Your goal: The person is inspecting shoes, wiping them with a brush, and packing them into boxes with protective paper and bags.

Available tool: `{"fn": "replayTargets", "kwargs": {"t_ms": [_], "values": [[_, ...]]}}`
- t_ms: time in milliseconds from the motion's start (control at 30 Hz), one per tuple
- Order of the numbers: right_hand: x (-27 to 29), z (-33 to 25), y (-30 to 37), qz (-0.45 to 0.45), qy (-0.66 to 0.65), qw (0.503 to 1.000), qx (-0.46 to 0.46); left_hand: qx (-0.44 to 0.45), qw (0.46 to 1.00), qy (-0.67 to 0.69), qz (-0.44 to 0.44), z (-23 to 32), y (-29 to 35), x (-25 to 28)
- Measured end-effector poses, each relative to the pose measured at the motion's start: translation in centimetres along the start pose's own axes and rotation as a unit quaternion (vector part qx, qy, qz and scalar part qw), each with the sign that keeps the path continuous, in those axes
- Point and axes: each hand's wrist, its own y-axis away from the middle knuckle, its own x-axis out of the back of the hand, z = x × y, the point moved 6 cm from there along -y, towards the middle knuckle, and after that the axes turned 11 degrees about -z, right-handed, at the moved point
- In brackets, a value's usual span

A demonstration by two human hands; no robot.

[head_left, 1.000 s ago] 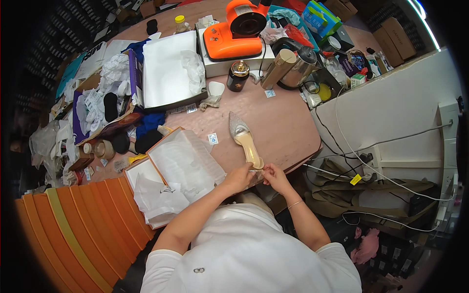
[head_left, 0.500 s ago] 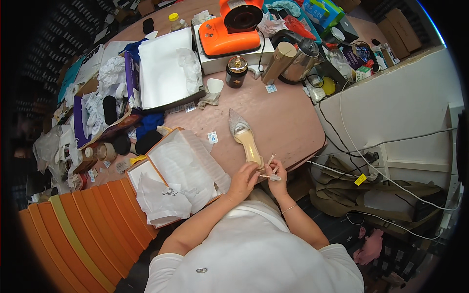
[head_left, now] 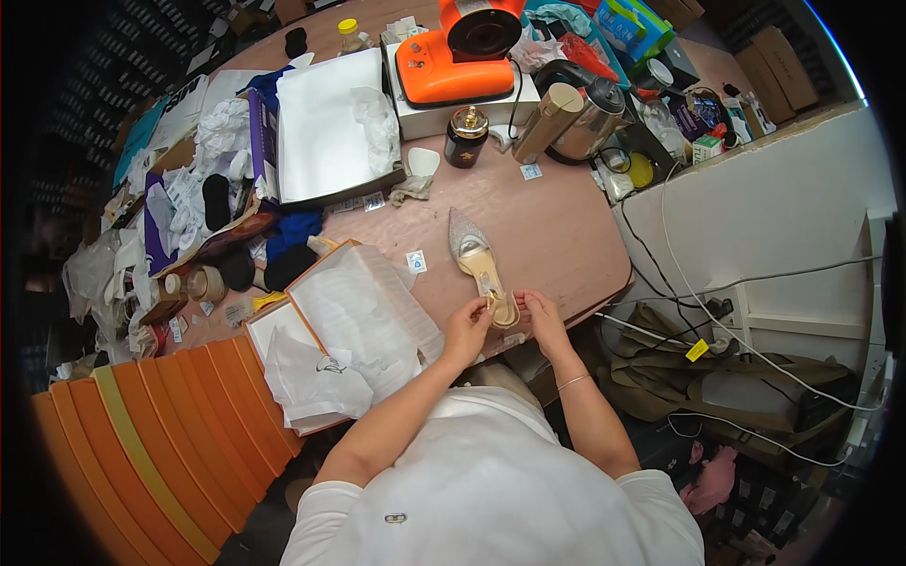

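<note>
A pointed slingback shoe (head_left: 468,238) with a glittery silver toe and a pale gold insole lies on the pink table, toe pointing away from me. My left hand (head_left: 466,334) is at the left side of its heel, thumb and fingers pinched on the thin strap. To the right of the heel, my right hand (head_left: 545,321) has its fingers curled in against the strap, which loops round the heel end. Exactly how the right fingertips grip it is hard to see.
An open orange shoebox (head_left: 351,247) with white tissue sits left of the shoe, beside a row of orange boxes (head_left: 179,429). Farther back stand a dark jar (head_left: 466,138), an orange machine (head_left: 444,71), a tumbler (head_left: 547,123) and a kettle (head_left: 590,127). Cables hang at right.
Both hands held the strap with whitish wrapping near the table edge. Now the strap lies round the heel end, and the right hand has moved up beside it.
</note>
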Motion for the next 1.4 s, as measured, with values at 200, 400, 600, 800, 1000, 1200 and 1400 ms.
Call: {"fn": "replayTargets", "kwargs": {"t_ms": [200, 400, 600, 800, 1000, 1200, 1400], "values": [[-4.5, -4.6, -0.8, -0.124, 0.302, 0.945, 0.02, -0.001, 0.971, -0.238, -0.039, 2.5, -1.0, 0.5], [-7.6, -4.1, -2.1, -0.202, 0.521, 0.829, 0.014, -0.005, 0.982, -0.188, -0.019, 4.9, 10.2, 3.1], [-7.1, -2.5, -3.2, -0.146, 0.592, 0.792, 0.025, -0.062, 0.762, -0.512, 0.392, 11.1, 28.7, 13.5], [-7.7, -7.7, 2.4, -0.26, 0.159, 0.952, -0.012, -0.041, 0.775, -0.471, 0.418, 7.1, 31.2, 20.1], [-15.7, -12.7, 14.7, -0.528, -0.027, 0.849, 0.006, -0.122, 0.854, -0.324, 0.389, 9.8, 26.3, 25.2], [-25.9, -6.9, 14.7, -0.486, -0.225, 0.842, -0.07, -0.213, 0.919, -0.177, 0.28, 14.6, 31.8, 21.8], [-27.3, -1.7, 12.9, -0.453, -0.419, 0.772, -0.153, -0.202, 0.859, -0.262, 0.391, 14.6, 33.9, 23.5]]}}
